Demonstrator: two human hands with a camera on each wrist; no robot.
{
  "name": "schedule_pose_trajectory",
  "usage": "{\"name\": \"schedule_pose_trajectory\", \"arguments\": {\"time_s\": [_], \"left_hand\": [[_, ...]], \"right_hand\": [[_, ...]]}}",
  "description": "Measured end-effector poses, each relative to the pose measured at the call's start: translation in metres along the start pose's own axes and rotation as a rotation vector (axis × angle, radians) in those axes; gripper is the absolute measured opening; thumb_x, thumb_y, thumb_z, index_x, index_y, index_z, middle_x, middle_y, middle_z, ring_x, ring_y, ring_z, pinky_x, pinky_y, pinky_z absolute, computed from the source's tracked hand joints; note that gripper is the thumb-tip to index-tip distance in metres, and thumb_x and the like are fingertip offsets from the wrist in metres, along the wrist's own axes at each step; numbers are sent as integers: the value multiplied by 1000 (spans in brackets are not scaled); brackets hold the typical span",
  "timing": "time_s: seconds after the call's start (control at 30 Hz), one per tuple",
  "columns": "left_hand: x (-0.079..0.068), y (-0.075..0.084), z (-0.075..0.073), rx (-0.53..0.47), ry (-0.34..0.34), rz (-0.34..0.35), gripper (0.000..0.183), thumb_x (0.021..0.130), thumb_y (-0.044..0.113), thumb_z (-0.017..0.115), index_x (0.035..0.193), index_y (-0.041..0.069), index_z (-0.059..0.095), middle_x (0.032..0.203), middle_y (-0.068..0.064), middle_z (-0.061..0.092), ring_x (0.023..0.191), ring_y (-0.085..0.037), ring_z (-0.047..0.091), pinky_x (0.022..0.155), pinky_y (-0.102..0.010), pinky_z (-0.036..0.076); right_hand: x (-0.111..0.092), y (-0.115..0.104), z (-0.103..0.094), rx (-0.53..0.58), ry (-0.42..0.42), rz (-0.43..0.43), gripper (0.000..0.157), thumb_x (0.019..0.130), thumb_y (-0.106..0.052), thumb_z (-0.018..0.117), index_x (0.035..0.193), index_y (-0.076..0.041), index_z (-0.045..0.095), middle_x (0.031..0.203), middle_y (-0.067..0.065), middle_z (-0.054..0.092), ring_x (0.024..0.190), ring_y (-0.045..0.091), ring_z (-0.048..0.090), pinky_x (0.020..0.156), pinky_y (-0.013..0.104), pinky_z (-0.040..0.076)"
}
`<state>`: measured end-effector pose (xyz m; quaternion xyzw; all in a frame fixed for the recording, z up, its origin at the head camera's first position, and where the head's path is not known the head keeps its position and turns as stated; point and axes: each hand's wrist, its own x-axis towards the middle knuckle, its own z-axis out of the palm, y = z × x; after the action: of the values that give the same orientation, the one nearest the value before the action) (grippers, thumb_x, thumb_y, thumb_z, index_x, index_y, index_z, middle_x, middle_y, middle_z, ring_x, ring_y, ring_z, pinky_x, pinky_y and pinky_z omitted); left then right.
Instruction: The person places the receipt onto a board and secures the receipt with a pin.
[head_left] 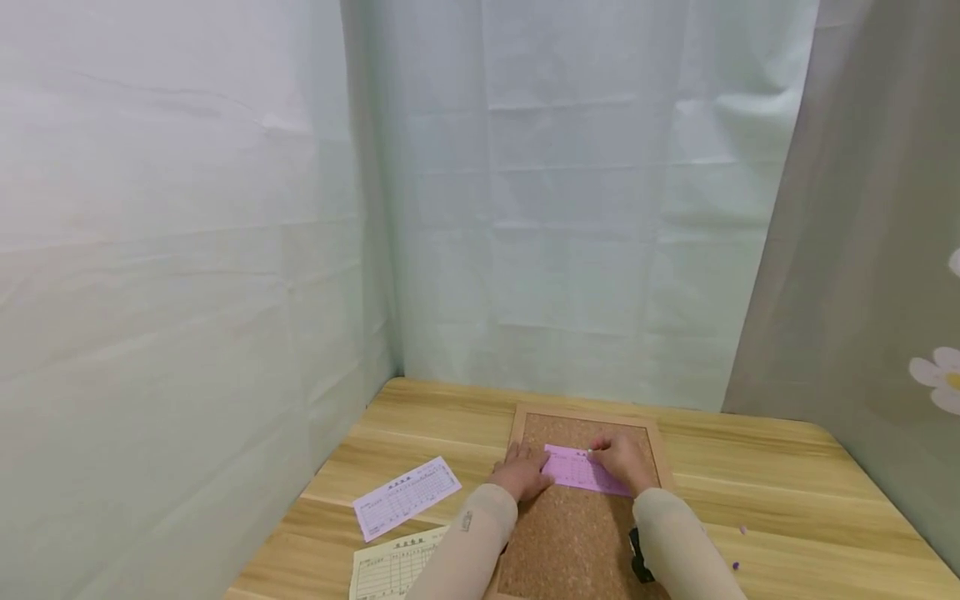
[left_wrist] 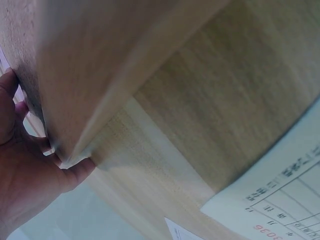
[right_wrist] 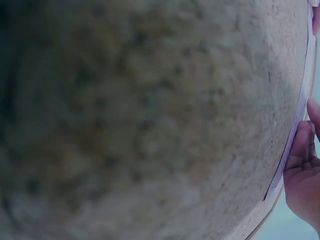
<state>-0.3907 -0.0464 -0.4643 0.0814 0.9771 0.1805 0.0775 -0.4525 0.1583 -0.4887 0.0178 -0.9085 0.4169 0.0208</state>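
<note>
Paper slip [head_left: 577, 472], pink and printed with a grid, lies flat on the cork board [head_left: 566, 537], in its far part, between the two hands. Its long axis runs crosswise from left to right, slightly slanted, so that the right end sits a little nearer to the person than the left end. The board's own long side points away from the person, so the slip lies across it.

The right hand [head_left: 626, 461] comes over the slip's right end, and its fingertips meet above the slip near the far edge, around the middle of its length. This grip looks closed in a pinch on a small pale thing [head_left: 590, 451], too small to name for sure. From that grip, the slip lies directly beneath and runs on to the left; the right wrist view shows it only as a thin strip beside the fingers.

The left hand [head_left: 521, 472] is at the slip's left end, its fingers spread over the board and its wooden frame, thumb at the slip's edge, gripping nothing. The right fingertips are nearer to the slip's middle.

On the worktop [head_left: 765, 475], a pale lilac slip [head_left: 407, 498] and a yellow slip [head_left: 393, 568] lie left of the board; a purple piece [head_left: 736, 566] lies right.
</note>
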Motion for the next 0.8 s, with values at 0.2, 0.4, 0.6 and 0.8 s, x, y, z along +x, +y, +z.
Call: {"name": "schedule_pose_trajectory", "arguments": {"time_s": [0.2,0.4,0.6,0.8], "left_hand": [[2,0,1,14,-3,1,52,101,36,56,149,19,47,159,-17,28,149,-36,17,113,-60,25],[5,-1,3,34,-4,6,52,101,37,56,149,20,47,160,-15,28,149,-35,18,112,-59,27],[6,-3,5,42,1,6,53,100,38,57,149,21,47,160,-15,28,149,-35,18,111,-60,27],[6,-3,4,31,5,8,53,100,38,57,149,21,47,159,-16,28,149,-35,18,112,-60,26]], "right_hand": [[0,-2,1,-3,-12,15,5,88,-2,72,92,-3,75,93,8,64,86,25,55,76,41,46],[1,-2,1,-5,-25,43,6,87,-3,72,93,-4,75,92,7,65,84,24,56,76,41,46],[2,-4,3,-7,-7,86,6,86,-3,74,91,-4,77,93,8,68,86,25,57,78,43,46],[3,-6,4,-42,7,75,7,85,-3,73,90,-3,78,95,10,69,91,28,59,85,50,45]]}}
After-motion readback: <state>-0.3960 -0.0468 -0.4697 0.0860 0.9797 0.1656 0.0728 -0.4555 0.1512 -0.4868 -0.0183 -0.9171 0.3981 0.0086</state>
